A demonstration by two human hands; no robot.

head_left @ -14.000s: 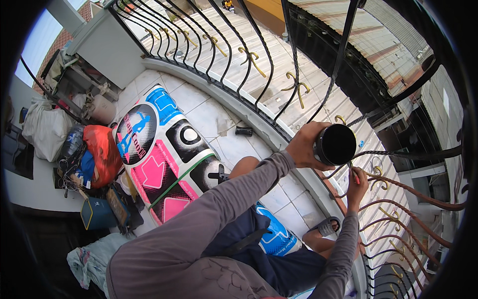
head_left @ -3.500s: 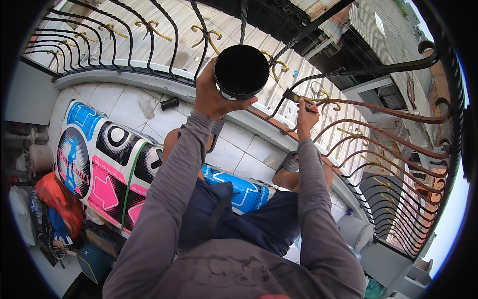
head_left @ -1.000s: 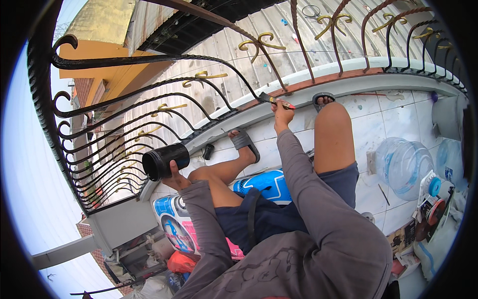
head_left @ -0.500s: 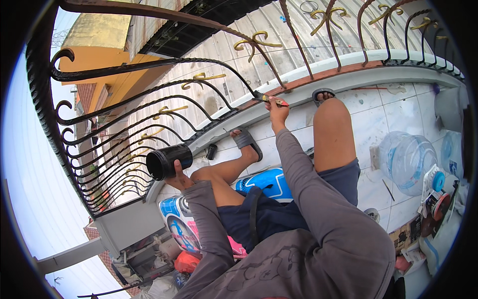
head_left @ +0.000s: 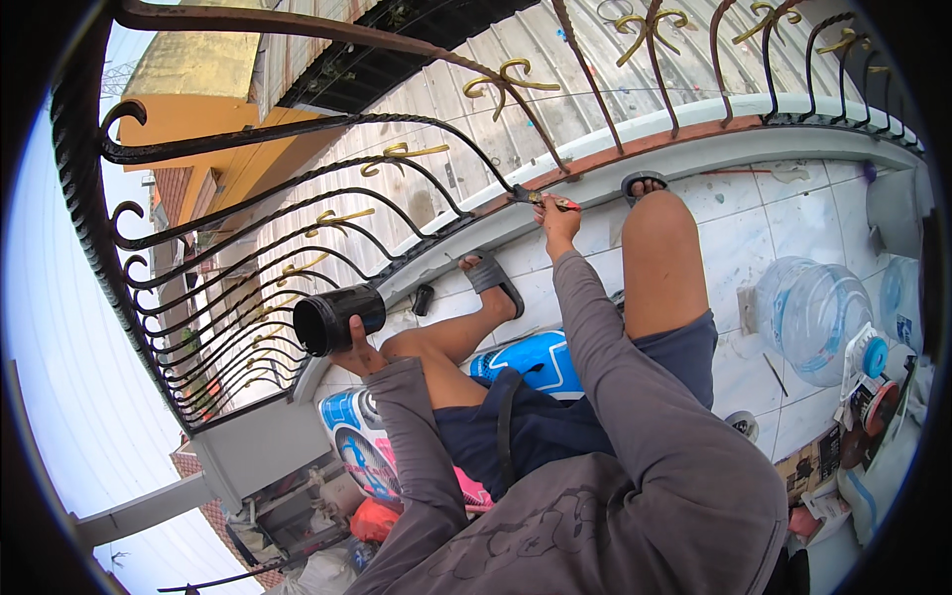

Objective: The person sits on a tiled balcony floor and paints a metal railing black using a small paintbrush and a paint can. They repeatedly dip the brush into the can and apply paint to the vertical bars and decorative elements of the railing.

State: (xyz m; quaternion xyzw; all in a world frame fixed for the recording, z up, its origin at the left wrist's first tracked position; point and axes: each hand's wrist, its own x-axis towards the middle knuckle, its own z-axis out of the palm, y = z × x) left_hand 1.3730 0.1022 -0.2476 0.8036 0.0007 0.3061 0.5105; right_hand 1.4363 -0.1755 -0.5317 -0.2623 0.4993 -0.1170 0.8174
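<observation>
1. The right grip [head_left: 557, 216] pinches a small brush [head_left: 524, 195] by its handle, and the brush's dark tip pokes out to the left and seems to touch the foot of a black bar [head_left: 248, 133]
2. The left grip [head_left: 355, 355] is curled around a black can [head_left: 359, 307], well to the left of the right grip and lower down, with the can's mouth tipped left, and I cannot tell how much is inside
3. The other bars [head_left: 159, 239] to the left of the right grip look black all over, so that part seems done
4. The low strip [head_left: 654, 142] is black far to the left of the right grip but brown close by it, so it looks only part done
5. Just past the right grip, going right, the brown bars [head_left: 539, 131] and the strip under them look like the part that is left
6. Well to the right of the right grip, the far bars [head_left: 769, 84] are black again, so they seem done too
7. The curls [head_left: 511, 77] above the right grip are gold
</observation>
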